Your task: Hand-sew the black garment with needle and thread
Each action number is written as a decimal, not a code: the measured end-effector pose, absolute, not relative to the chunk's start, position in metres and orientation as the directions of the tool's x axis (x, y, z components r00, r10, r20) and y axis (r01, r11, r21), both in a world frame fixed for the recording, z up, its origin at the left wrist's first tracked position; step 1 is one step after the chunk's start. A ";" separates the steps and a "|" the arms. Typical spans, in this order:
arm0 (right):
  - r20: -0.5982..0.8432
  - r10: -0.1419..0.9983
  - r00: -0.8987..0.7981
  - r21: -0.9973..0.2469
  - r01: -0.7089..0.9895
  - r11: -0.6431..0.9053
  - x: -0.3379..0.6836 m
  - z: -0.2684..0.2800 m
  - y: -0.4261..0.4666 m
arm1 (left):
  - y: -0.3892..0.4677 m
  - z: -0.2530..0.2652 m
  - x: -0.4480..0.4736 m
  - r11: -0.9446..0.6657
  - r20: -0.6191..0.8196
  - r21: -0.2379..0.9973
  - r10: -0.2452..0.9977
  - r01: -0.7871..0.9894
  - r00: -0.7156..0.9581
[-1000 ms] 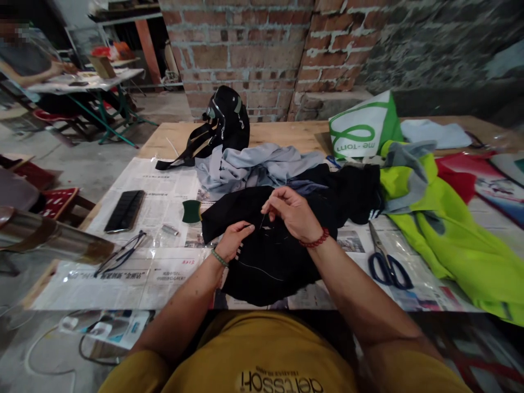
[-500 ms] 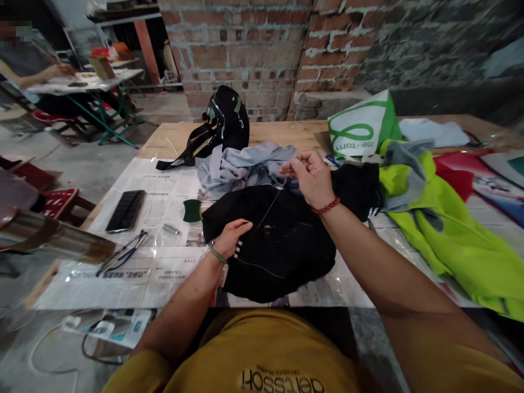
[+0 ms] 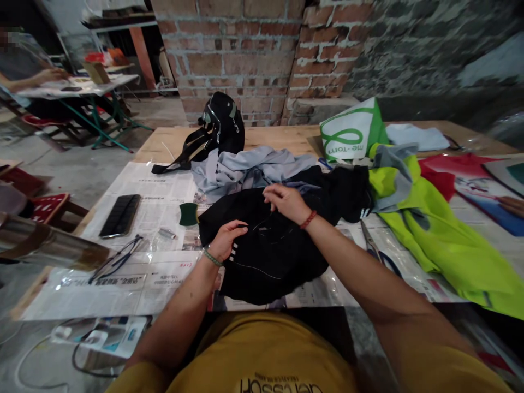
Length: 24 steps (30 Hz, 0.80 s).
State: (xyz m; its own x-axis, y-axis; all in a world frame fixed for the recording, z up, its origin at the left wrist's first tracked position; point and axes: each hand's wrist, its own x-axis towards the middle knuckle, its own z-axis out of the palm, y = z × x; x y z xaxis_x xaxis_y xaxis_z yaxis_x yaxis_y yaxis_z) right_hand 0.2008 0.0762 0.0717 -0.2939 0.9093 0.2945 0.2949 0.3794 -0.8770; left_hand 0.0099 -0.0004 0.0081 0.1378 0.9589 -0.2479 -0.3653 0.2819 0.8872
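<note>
A black garment (image 3: 278, 267) with small white stripes lies spread on the newspaper in front of me. My left hand (image 3: 223, 240) pinches its cloth at the left, thumb against fingers. Over the garment's upper middle is my right hand (image 3: 286, 203), fingers closed in a pinch on a pale thread (image 3: 257, 225) that reaches the cloth; whether a needle sits in the fingertips is too small to tell. Pale stitch lines show on the cloth between the hands. Left of the garment lies a green pad (image 3: 189, 214), touching or nearly touching it.
Left on the newspaper are a phone (image 3: 120, 216), eyeglasses (image 3: 120, 257) and a steel flask (image 3: 45, 240). Scissors (image 3: 371, 243) lie by my right forearm. Grey cloth (image 3: 254, 166), a black bag (image 3: 229, 123) and a yellow-green garment (image 3: 442, 234) lie around. Another person sits far left.
My right hand has come down and left toward the garment, and the taut thread has slackened. The left hand keeps its pinch. The scissors have come into view.
</note>
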 end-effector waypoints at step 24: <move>-0.392 0.843 -0.369 -0.871 -0.146 -0.469 0.183 0.033 -0.052 | -0.003 0.003 0.015 0.125 -0.126 0.991 0.992 -0.046 -0.021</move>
State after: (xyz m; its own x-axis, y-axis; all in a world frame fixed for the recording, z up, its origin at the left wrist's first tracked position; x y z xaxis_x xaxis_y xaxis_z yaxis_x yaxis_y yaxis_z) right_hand 0.1831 -0.0518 0.0329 -0.3691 0.8426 -0.3921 -0.1458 -0.4691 -0.8710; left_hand 0.0152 -0.0034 0.0034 -0.0208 0.9918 -0.1260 -0.0459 0.1250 0.9911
